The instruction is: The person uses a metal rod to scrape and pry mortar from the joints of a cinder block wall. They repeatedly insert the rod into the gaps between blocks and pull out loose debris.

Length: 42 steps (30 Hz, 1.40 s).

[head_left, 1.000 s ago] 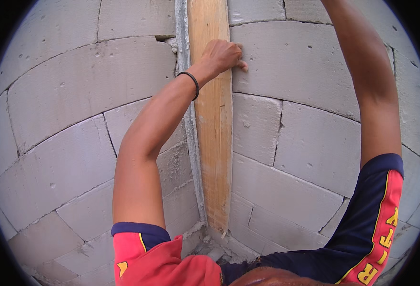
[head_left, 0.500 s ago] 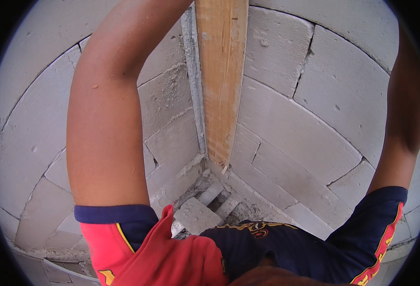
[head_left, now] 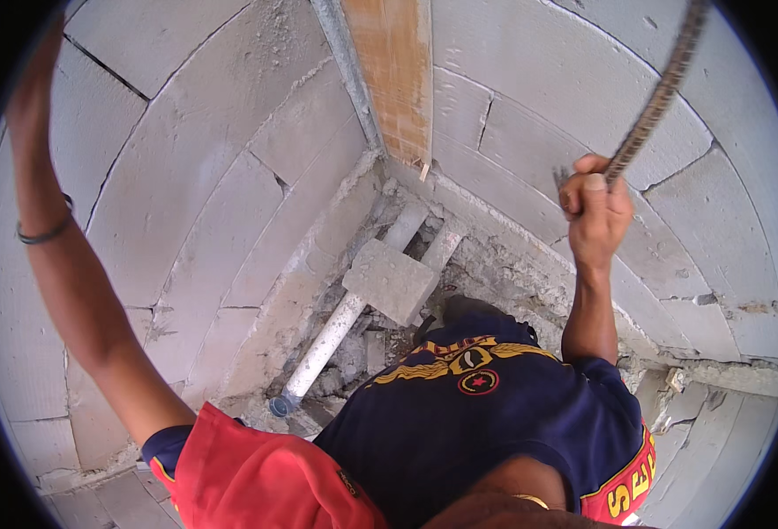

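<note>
My right hand [head_left: 597, 214] is raised before the right-hand block wall, its fingers wrapped round a brownish ribbed rod [head_left: 662, 99] that looks like a steel reinforcing bar. The rod slants up and right out of the picture. Beside the curled fingers show small blurred grey tips [head_left: 560, 180]; I cannot make out what they are. My left arm reaches up along the left wall, a dark band round it. Only part of my left hand [head_left: 36, 101] shows at the dark rim, its fingers hidden.
Pale block walls [head_left: 221, 167] meet in a corner, where a wooden board [head_left: 392, 70] stands next to a grey metal strip [head_left: 347, 66]. Below lie a block piece [head_left: 391, 280], white pipes [head_left: 325, 346] and rubble. A ledge [head_left: 751, 377] runs along the lower right.
My right hand has come down into view with the ribbed rod in it. My left arm has swung out to the left. The view has shifted, showing more of the pipes and rubble.
</note>
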Each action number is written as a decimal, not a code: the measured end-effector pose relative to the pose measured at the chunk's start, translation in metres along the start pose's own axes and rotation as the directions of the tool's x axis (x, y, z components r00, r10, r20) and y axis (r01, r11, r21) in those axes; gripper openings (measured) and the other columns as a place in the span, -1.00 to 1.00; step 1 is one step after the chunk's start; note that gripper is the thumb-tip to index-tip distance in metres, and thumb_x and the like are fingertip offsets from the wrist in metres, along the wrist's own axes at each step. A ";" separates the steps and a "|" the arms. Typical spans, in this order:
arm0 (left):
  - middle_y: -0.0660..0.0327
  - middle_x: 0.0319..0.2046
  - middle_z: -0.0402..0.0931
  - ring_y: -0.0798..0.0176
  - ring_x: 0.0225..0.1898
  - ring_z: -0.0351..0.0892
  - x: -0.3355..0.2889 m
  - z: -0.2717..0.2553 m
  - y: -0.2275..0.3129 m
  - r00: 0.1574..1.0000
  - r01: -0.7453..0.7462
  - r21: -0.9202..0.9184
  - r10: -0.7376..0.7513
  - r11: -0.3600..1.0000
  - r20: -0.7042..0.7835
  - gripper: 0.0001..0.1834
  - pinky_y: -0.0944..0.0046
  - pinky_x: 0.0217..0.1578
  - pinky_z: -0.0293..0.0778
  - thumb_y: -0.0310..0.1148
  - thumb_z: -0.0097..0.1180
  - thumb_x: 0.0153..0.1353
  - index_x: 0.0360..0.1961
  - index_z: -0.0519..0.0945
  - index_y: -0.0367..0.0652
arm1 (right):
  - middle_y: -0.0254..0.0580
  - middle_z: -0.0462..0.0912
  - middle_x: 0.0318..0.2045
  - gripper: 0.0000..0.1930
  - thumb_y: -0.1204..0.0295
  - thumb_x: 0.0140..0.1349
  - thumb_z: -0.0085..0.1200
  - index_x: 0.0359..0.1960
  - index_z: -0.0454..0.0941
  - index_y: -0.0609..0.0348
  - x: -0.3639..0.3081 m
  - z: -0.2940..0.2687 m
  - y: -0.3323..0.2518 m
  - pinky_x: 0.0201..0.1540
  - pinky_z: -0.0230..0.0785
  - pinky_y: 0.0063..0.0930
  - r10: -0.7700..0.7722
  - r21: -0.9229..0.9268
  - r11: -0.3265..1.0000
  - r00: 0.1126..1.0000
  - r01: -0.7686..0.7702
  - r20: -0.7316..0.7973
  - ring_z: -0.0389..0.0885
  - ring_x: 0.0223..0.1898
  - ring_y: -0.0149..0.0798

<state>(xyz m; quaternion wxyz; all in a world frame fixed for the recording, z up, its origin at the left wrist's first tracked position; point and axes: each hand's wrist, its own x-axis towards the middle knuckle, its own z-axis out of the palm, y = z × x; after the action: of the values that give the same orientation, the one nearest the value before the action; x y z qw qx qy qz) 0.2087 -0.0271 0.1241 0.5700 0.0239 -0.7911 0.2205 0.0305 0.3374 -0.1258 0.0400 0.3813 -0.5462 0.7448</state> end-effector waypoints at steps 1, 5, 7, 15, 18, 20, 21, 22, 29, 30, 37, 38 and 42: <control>0.36 -0.61 0.48 0.42 -0.52 0.40 -0.042 -0.009 -0.001 0.991 0.132 -0.061 -0.130 0.989 0.030 -0.56 0.38 -0.46 0.33 0.07 0.17 0.21 -0.46 0.66 -0.13 | -0.45 0.35 -0.66 -0.73 0.27 0.41 -0.08 -0.23 0.46 0.27 -0.026 0.000 0.019 -0.59 0.07 -0.62 0.177 -0.077 0.981 0.984 -0.178 -0.008 0.23 -0.63 -0.56; 0.41 -0.62 0.44 0.47 -0.51 0.34 -0.216 -0.013 0.061 0.627 0.753 -0.188 -0.600 0.630 0.498 -0.59 0.38 -0.47 0.26 0.01 0.20 0.22 -0.49 0.63 -0.14 | -0.12 0.43 -0.71 -0.70 0.25 0.32 0.01 -0.39 0.48 0.28 -0.070 -0.014 0.069 -0.56 0.25 -0.30 0.395 -0.676 0.675 0.919 -0.296 -0.009 0.42 -0.67 -0.27; 0.44 -0.68 0.32 0.56 -0.70 0.17 -0.281 -0.014 0.112 0.053 0.992 -0.116 -0.639 -0.058 0.768 -0.61 0.46 -0.70 0.04 -0.07 0.16 0.27 -0.57 0.52 -0.12 | -0.05 0.47 -0.68 -0.67 0.23 0.29 0.04 -0.46 0.47 0.29 -0.082 -0.011 0.082 -0.49 0.26 -0.18 0.400 -0.748 0.608 0.917 -0.267 -0.003 0.43 -0.64 -0.12; 0.44 -0.66 0.34 0.61 -0.77 0.07 -0.368 -0.005 0.236 -0.263 0.787 0.128 -0.140 -0.604 0.955 -0.63 0.51 -0.79 -0.03 -0.03 0.16 0.27 -0.45 0.49 -0.12 | 0.17 0.61 -0.57 -0.80 0.37 0.24 -0.04 -0.29 0.49 0.28 -0.076 0.031 0.086 -0.41 0.45 0.09 0.302 -0.983 0.178 0.953 -0.033 0.022 0.63 -0.48 0.26; 0.41 -0.62 0.35 0.59 -0.76 0.06 -0.342 0.021 0.252 -0.161 0.804 0.103 -0.047 -0.586 0.986 -0.63 0.51 -0.80 -0.05 -0.02 0.14 0.28 -0.36 0.48 -0.14 | 0.11 0.64 -0.58 -0.70 0.50 0.10 -0.04 -0.18 0.50 0.51 -0.065 0.066 0.088 -0.50 0.52 -0.12 0.209 -0.997 0.049 0.976 0.060 0.069 0.70 -0.51 -0.01; 0.39 -0.61 0.36 0.58 -0.76 0.06 -0.324 0.046 0.258 -0.113 0.793 0.085 -0.009 -0.604 0.994 -0.62 0.50 -0.79 -0.05 -0.02 0.13 0.29 -0.37 0.49 -0.15 | 0.06 0.65 -0.57 -0.64 0.49 0.07 -0.01 -0.14 0.49 0.56 -0.058 0.084 0.087 -0.53 0.54 -0.25 0.148 -0.991 -0.022 0.981 0.131 0.126 0.71 -0.53 -0.12; 0.38 -0.61 0.37 0.58 -0.76 0.07 -0.317 0.061 0.261 -0.091 0.774 0.077 0.010 -0.628 0.996 -0.62 0.50 -0.78 -0.05 -0.03 0.12 0.30 -0.38 0.49 -0.16 | 0.03 0.65 -0.56 -0.62 0.49 0.06 0.01 -0.12 0.48 0.59 -0.055 0.092 0.086 -0.54 0.54 -0.32 0.122 -0.984 -0.062 0.980 0.168 0.159 0.71 -0.54 -0.18; 0.37 -0.59 0.37 0.56 -0.76 0.07 -0.308 0.077 0.263 -0.051 0.778 0.053 0.022 -0.626 0.998 -0.61 0.49 -0.78 -0.04 -0.01 0.09 0.31 -0.37 0.50 -0.16 | 0.02 0.66 -0.56 -0.60 0.49 0.06 0.01 -0.10 0.47 0.61 -0.052 0.100 0.086 -0.56 0.54 -0.33 0.096 -0.972 -0.086 0.973 0.218 0.210 0.70 -0.55 -0.18; 0.34 -0.55 0.40 0.52 -0.73 0.05 -0.271 0.161 0.286 0.017 0.638 0.040 0.066 -0.769 0.998 -0.56 0.46 -0.76 -0.02 0.07 0.00 0.34 -0.27 0.51 -0.15 | -0.01 0.65 -0.58 -0.66 0.42 0.17 -0.03 -0.05 0.49 0.33 -0.033 0.049 0.110 -0.61 0.51 -0.24 0.111 -0.936 -0.108 0.940 0.335 0.324 0.67 -0.62 -0.07; 0.34 -0.55 0.40 0.52 -0.73 0.05 -0.267 0.166 0.293 0.033 0.636 0.022 0.055 -0.771 0.998 -0.56 0.46 -0.76 -0.02 0.06 0.00 0.34 -0.26 0.51 -0.15 | -0.02 0.64 -0.58 -0.68 0.39 0.20 -0.04 -0.03 0.50 0.22 -0.027 0.026 0.116 -0.62 0.50 -0.21 0.142 -0.935 -0.103 0.935 0.340 0.325 0.66 -0.63 -0.04; 0.32 -0.57 0.38 0.47 -0.73 0.11 -0.293 0.233 0.324 -0.158 0.575 0.054 -0.045 -0.816 0.986 -0.64 0.40 -0.74 0.03 -0.03 0.11 0.30 -0.29 0.52 -0.15 | -0.24 0.57 -0.70 -0.81 0.32 0.21 0.03 -0.14 0.53 -0.11 0.001 -0.042 0.144 -0.73 0.41 -0.25 -0.023 -0.879 -0.096 0.882 0.467 0.471 0.60 -0.71 -0.14; 0.32 -0.58 0.38 0.45 -0.73 0.12 -0.304 0.245 0.322 -0.270 0.548 0.107 -0.053 -0.830 0.962 -0.66 0.39 -0.74 0.05 -0.06 0.14 0.28 -0.30 0.52 -0.15 | -0.28 0.55 -0.71 -0.81 0.30 0.21 0.05 -0.14 0.54 -0.15 0.000 -0.046 0.151 -0.74 0.39 -0.27 -0.057 -0.875 -0.108 0.875 0.472 0.480 0.59 -0.73 -0.16; 0.33 -0.62 0.39 0.38 -0.73 0.19 -0.346 0.269 0.311 -0.434 0.575 0.127 -0.169 -0.808 0.885 -0.77 0.34 -0.74 0.11 -0.22 0.17 0.23 -0.43 0.54 -0.15 | -0.41 0.47 -0.74 -0.78 0.24 0.19 0.13 -0.12 0.56 -0.19 -0.001 -0.060 0.168 -0.75 0.34 -0.38 -0.131 -0.854 -0.124 0.845 0.505 0.518 0.51 -0.79 -0.31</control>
<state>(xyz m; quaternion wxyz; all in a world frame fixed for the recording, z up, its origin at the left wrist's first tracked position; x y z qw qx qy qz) -0.0005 0.0782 -0.3595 0.1550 0.4262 -0.3861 -0.8033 -0.0798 0.3210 -0.2647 0.4064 0.4511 -0.7937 0.0360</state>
